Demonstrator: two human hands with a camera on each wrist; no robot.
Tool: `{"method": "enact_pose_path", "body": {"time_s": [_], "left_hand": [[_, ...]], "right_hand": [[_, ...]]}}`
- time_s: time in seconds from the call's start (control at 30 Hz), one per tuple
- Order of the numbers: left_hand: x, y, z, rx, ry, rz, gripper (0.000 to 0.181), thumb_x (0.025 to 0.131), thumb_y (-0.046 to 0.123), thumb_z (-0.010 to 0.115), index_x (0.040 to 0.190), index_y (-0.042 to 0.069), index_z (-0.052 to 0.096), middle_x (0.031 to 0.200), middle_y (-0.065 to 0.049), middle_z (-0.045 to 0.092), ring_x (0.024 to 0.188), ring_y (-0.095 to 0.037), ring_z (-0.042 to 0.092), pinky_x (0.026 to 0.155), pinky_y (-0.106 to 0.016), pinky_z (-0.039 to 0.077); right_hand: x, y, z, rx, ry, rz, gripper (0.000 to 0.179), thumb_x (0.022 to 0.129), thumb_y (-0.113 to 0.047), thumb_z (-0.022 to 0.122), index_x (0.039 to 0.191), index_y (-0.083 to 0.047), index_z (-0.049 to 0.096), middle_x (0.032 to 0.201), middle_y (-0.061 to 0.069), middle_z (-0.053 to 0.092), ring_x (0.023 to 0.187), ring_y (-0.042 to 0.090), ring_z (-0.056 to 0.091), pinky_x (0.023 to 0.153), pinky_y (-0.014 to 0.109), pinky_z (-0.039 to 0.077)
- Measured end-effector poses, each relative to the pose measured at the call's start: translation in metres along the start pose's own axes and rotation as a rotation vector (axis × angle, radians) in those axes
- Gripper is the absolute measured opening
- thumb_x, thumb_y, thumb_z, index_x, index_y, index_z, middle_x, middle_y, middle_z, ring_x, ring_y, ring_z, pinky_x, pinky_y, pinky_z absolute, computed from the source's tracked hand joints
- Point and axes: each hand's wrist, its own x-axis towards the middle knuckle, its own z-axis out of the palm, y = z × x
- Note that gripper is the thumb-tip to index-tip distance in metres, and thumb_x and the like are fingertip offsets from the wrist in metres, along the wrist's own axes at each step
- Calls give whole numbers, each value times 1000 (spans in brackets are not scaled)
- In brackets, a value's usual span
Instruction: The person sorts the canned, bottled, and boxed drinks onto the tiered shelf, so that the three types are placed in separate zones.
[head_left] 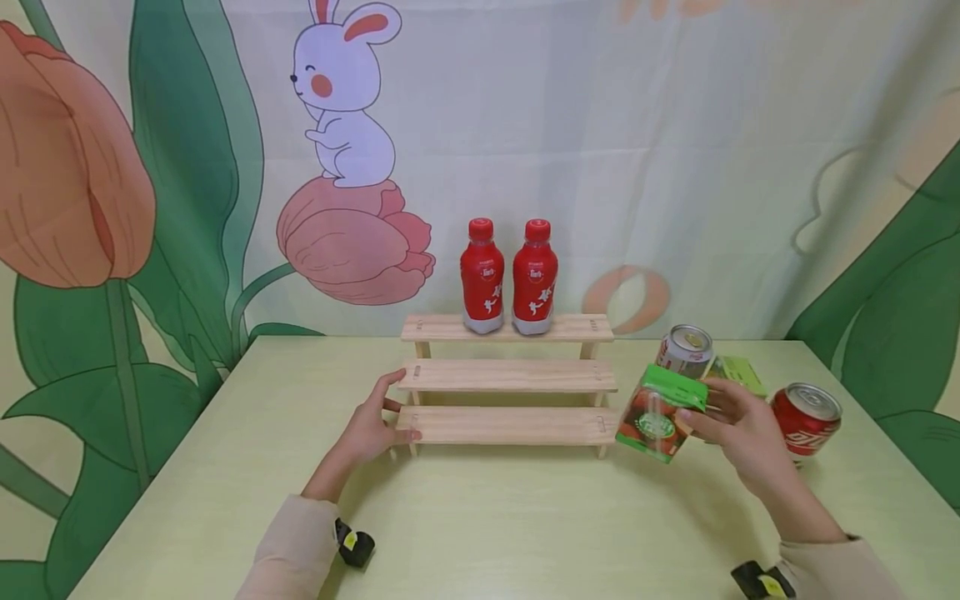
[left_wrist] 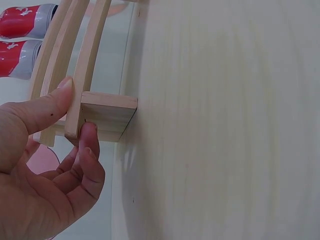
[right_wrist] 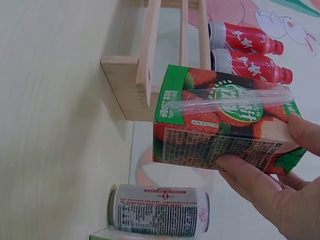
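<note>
One juice carton (head_left: pixel 658 417), pinched, juts leftward from the right grip (head_left: pixel 748 429)

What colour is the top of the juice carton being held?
Green; the juice carton's top shows best in the head view.

Looks like a staged tabletop set; home, lab or office, can't tell. Signs: creased cartoon-print cloth (head_left: pixel 675 125) hung beyond left hand (head_left: pixel 371 427) and right hand (head_left: pixel 742 427), pale table (head_left: pixel 510 525) below them, small three-tier wooden rack (head_left: pixel 510 425) at left hand, drink cans (head_left: pixel 806 425) just beside right, black units (head_left: pixel 354 546) on both wrists.
</note>
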Motion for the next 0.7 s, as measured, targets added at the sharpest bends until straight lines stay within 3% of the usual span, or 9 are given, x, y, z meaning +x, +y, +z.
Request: {"method": "enact_pose_path", "body": {"time_s": [0.23,0.7], "left_hand": [[1,-1,1,-5,-3,-2,91,70,4,78,141,21,25,108,-22,53,75,-25,54,63,-31,43],[-1,-1,-1,-5,-6,27,89,69,5,78,141,17,26,108,-24,54,61,-19,54,58,-30,43]], "right_hand": [[5,-6,9,55,-31,2,54,86,-15,64,129,6,38,111,7,53,86,-3,54,71,22,48],[9,-17,27,122,-30,-22,52,85,-12,65,127,7,40,104,-2,55,85,0,57,71,23,48]]}}
